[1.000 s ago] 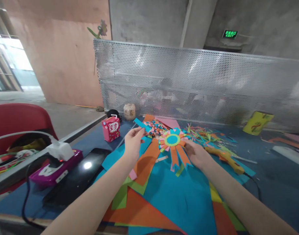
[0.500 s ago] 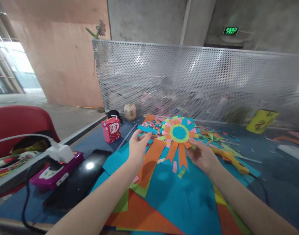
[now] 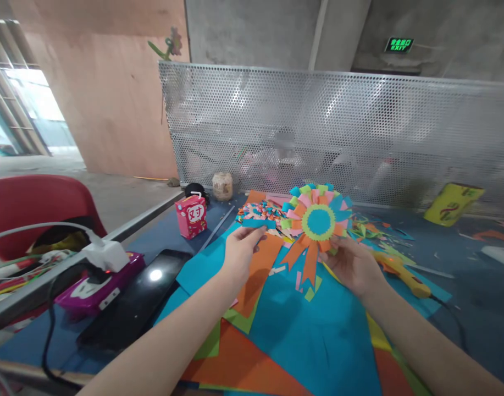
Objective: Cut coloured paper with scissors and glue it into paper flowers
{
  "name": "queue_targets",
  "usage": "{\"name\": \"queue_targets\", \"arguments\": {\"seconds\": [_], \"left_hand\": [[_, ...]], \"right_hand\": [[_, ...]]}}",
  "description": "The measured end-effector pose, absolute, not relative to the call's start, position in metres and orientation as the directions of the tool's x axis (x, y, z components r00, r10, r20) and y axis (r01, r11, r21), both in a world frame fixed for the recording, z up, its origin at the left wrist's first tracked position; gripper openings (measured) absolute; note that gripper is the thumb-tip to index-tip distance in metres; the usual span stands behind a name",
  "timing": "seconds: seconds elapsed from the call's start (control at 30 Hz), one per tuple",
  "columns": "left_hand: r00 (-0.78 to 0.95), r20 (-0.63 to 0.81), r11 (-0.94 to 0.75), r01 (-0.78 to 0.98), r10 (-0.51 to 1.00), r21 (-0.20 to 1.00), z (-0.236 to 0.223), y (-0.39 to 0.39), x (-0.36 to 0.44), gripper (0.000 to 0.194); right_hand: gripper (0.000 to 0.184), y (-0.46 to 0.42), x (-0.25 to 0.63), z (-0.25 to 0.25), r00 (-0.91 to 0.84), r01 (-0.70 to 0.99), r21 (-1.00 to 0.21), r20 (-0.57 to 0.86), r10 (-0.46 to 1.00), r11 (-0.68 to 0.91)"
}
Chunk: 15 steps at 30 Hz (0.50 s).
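My right hand (image 3: 354, 264) has its fingers closed on the lower right edge of a paper rosette (image 3: 319, 222). The rosette has a blue round centre, a scalloped green ring, looped petals in several colours and orange tails that hang down. It faces me, raised above the blue sheets. In my left hand (image 3: 240, 250), thumb and fingers pinch a short blue paper strip (image 3: 259, 224), held level to the left of the rosette and apart from it. A pile of small coloured paper pieces (image 3: 262, 210) lies just behind the strip. My right fingertips are partly hidden behind the rosette.
Blue sheets (image 3: 305, 335) and orange paper (image 3: 239, 357) cover the table before me. A yellow corded tool (image 3: 404, 272) lies right. Left are a phone (image 3: 132, 302), purple power strip (image 3: 89, 291) and pink drink carton (image 3: 192, 215). A perforated metal screen (image 3: 317, 126) stands behind.
The rosette has been lifted a little and moved right in my right hand, its face turning slightly. My left hand keeps the blue strip and sits slightly lower. The view has shifted slightly.
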<state>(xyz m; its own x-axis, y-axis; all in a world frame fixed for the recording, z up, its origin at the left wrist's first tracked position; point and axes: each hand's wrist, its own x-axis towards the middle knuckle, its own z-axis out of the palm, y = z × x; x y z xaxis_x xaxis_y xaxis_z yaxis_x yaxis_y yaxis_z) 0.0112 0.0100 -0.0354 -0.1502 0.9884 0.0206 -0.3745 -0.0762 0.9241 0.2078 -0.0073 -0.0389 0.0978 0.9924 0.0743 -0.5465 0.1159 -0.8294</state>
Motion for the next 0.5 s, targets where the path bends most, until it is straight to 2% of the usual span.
{"name": "queue_targets", "arguments": {"seconds": [0.23,0.5], "left_hand": [[-0.046,0.048,-0.062,-0.400,0.998,0.914,-0.031,0.001,0.018,0.017],[0.071,0.051,-0.013,-0.453,0.996,0.891,-0.032,-0.006,0.026,0.013]], "right_hand": [[0.017,-0.012,0.202,-0.035,0.095,-0.618,-0.784,-0.009,0.995,0.052],[0.015,-0.011,0.201,-0.041,0.088,-0.581,-0.808,0.054,0.995,0.096]]}}
